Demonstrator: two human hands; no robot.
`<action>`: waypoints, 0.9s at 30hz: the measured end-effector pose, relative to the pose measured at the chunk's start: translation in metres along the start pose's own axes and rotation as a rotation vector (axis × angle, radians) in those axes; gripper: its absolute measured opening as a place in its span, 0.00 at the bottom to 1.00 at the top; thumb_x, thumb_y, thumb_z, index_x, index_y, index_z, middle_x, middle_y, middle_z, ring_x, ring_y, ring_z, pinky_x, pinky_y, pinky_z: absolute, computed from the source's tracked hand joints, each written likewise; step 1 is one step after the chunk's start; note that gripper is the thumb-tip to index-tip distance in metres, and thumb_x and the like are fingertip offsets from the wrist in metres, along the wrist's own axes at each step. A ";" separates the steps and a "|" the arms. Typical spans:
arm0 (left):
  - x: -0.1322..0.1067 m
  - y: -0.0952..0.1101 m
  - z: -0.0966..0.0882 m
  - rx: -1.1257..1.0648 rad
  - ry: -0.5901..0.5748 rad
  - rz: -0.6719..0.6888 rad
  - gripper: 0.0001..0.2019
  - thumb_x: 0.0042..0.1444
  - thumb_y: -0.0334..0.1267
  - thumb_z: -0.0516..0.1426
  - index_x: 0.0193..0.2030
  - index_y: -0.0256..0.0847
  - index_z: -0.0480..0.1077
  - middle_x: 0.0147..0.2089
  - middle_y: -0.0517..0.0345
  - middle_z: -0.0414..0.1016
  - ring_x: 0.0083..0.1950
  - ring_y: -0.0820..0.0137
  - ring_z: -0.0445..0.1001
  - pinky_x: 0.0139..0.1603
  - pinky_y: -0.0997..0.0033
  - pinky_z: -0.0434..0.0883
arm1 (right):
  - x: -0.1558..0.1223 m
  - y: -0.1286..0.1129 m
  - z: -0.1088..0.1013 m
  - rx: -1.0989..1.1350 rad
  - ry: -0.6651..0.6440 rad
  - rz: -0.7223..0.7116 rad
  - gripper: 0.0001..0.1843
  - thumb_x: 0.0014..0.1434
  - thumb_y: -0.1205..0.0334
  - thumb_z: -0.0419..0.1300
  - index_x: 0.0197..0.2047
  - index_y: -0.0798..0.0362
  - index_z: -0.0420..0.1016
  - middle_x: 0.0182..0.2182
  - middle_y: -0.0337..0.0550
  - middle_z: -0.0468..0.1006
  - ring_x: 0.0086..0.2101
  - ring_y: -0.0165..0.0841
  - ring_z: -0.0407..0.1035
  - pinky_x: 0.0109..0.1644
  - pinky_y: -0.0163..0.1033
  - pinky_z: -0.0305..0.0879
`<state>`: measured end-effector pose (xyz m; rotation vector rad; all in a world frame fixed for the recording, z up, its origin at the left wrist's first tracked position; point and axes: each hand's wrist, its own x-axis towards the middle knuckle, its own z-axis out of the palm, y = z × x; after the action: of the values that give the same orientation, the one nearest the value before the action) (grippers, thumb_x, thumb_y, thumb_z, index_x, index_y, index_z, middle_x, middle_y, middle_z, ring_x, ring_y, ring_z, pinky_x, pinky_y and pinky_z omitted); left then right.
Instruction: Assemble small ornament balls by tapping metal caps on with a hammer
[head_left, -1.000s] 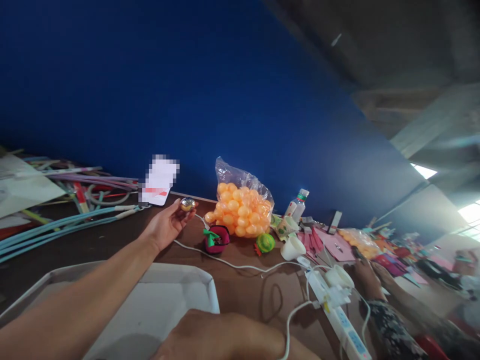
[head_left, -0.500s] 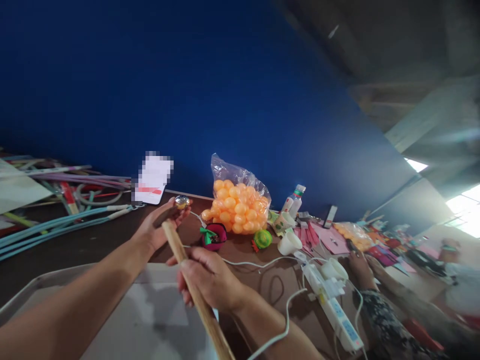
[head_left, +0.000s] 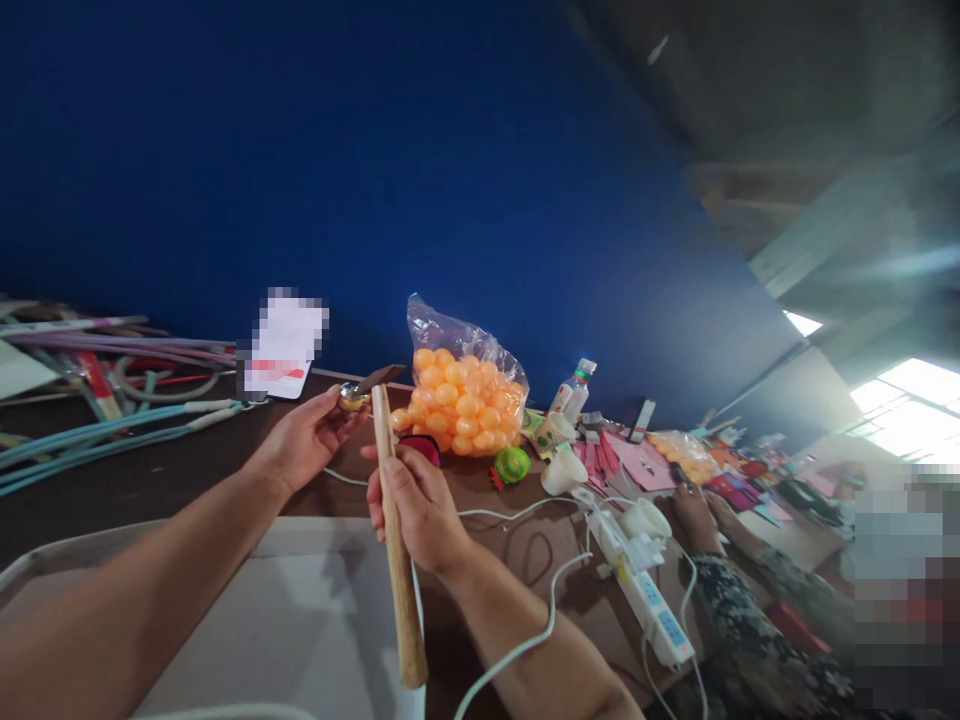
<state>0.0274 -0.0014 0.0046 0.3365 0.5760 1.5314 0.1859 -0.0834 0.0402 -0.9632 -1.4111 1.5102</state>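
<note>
My left hand pinches a small shiny round metal piece between thumb and fingers; its exact kind is unclear. My right hand grips a hammer by its pale wooden handle. The hammer's dark, narrow head is at the upper end, right beside the metal piece; whether they touch I cannot tell. Behind my right hand a dark pink round item is partly covered. Beyond my hands a clear plastic bag of orange balls rests on the brown table.
A phone leans at the back left beside blue cords. A pale tray lies below my arms. To the right are a green toy, a bottle, a power strip with white cable, and a co-worker's hands.
The hammer has swung more upright, and its head has come away from my left palm, rising to the right. My left hand has turned, holding the metal piece at its fingertips.
</note>
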 end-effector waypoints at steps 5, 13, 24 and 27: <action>0.001 -0.001 -0.001 0.041 -0.016 -0.005 0.11 0.63 0.26 0.54 0.32 0.32 0.77 0.29 0.51 0.80 0.29 0.71 0.79 0.32 0.75 0.78 | 0.002 0.006 0.000 -0.021 -0.002 0.034 0.28 0.60 0.38 0.58 0.49 0.55 0.71 0.27 0.35 0.69 0.20 0.23 0.62 0.19 0.29 0.59; 0.002 -0.002 -0.003 0.051 -0.023 0.002 0.12 0.63 0.26 0.54 0.31 0.32 0.77 0.30 0.51 0.81 0.29 0.72 0.79 0.33 0.76 0.78 | 0.003 0.014 0.000 -0.055 0.018 0.009 0.27 0.61 0.39 0.57 0.50 0.55 0.71 0.27 0.35 0.69 0.19 0.23 0.62 0.19 0.28 0.59; 0.003 -0.004 -0.005 0.053 -0.026 0.017 0.10 0.62 0.25 0.56 0.31 0.32 0.77 0.30 0.51 0.81 0.28 0.73 0.79 0.33 0.76 0.78 | 0.002 0.013 0.002 -0.098 0.054 -0.021 0.28 0.61 0.39 0.56 0.50 0.56 0.72 0.26 0.35 0.70 0.19 0.23 0.61 0.18 0.28 0.60; 0.001 -0.002 -0.001 0.066 -0.005 0.001 0.10 0.61 0.25 0.56 0.32 0.32 0.77 0.30 0.51 0.81 0.28 0.73 0.79 0.32 0.77 0.78 | 0.003 0.012 0.003 -0.096 0.056 -0.003 0.29 0.61 0.38 0.57 0.50 0.56 0.71 0.26 0.36 0.70 0.19 0.23 0.61 0.18 0.28 0.60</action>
<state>0.0285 -0.0010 0.0023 0.3907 0.6239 1.5144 0.1814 -0.0820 0.0285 -1.0530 -1.4552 1.4130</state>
